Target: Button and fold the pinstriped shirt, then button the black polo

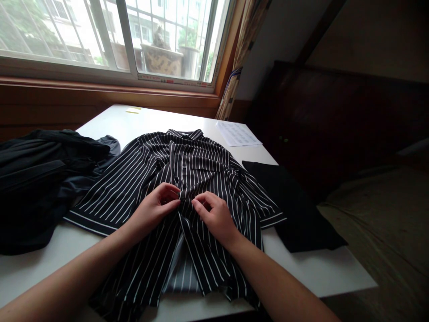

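A black shirt with white stripes lies front up on a white table, collar toward the window and sleeves spread to both sides. Above mid-front a button shows on the placket. Lower down, the two front edges part and the paler inside of the back shows between them. My left hand pinches the front edge between thumb and fingers. Close beside it, my right hand is closed in a pinch on the shirt's other front edge. Whatever small part sits between the fingertips is too small to make out.
Dark clothes are heaped on the table at the left. A folded black cloth lies at the right, overhanging the edge. Printed papers and a yellowish strip rest toward the back, below the window.
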`<state>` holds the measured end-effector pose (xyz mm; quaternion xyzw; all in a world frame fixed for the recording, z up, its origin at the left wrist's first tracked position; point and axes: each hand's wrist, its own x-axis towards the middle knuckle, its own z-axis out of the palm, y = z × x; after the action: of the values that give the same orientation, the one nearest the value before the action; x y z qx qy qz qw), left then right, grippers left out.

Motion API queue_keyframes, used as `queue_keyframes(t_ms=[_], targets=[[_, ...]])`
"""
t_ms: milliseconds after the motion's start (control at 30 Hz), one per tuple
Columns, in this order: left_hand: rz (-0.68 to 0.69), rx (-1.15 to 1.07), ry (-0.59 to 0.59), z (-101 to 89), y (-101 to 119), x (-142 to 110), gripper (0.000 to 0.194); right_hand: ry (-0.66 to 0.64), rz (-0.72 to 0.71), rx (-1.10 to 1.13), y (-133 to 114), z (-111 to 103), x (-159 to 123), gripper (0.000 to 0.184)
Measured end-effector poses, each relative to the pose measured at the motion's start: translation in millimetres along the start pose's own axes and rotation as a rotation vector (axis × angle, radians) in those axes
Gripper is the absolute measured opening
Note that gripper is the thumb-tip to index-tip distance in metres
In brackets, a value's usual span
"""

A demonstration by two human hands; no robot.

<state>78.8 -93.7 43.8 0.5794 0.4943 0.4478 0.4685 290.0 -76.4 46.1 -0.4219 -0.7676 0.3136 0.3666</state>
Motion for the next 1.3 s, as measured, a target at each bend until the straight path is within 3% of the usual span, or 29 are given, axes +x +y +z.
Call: queue_keyframes(t_ms=[200, 533, 933, 1300], targets=[[-0.066, -0.059, 0.088, -1.1, 7.6, -1.2, 0.031, -0.030, -0.057, -0.013, -3.2, -2.1, -0.6, 0.012], [-0.119, -0.140, 0.132, -6.7, 1.3, 0.6, 0.034, -0.256, -0.185, -0.052, -9.8, -9.4, -4.6, 0.008], [-0.127, -0.202, 0.213, -9.8, 1.8, 1.9, 0.034, -0.435, -0.419, -0.159, -19.0, -17.2, -10.0, 0.017], [-0.046, -0.070, 0.215, -11.2, 7.8, 1.2, 0.038, -0.433, -0.435, -0.331, -7.4, -12.7, -7.2, 0.007]])
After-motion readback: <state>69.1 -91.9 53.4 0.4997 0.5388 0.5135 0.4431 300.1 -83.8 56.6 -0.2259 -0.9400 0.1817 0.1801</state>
